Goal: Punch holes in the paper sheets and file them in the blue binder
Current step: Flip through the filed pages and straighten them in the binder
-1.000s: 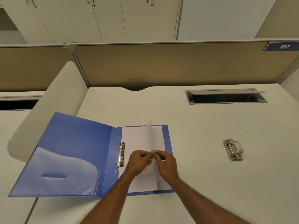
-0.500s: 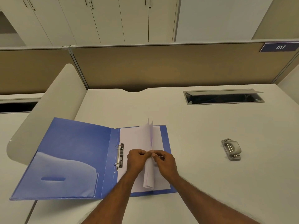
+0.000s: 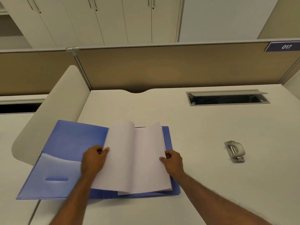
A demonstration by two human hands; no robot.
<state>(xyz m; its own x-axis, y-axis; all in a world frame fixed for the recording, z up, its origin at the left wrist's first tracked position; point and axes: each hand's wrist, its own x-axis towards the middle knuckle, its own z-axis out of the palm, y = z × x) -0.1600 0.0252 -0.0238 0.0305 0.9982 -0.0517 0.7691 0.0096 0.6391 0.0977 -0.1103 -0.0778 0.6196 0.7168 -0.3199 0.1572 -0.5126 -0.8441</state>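
Note:
The blue binder lies open on the white desk, its clear inner pocket at the lower left. Over its right half and spine I hold white paper sheets spread like an open book with a crease down the middle. My left hand pinches the left edge of the sheets. The right edge is pinched by my right hand. More white paper lies flat under them in the binder. The sheets hide the binder's rings. A grey metal hole punch sits on the desk to the right, apart from both hands.
A cable slot with a raised lid is set into the desk at the back right. A beige partition wall runs along the desk's far edge. A curved white divider rises at the left, touching the binder's far corner.
My hands have moved apart from the middle of the page to the two side edges. The folded-up sheets have spread open wide and now cover the binder's rings.

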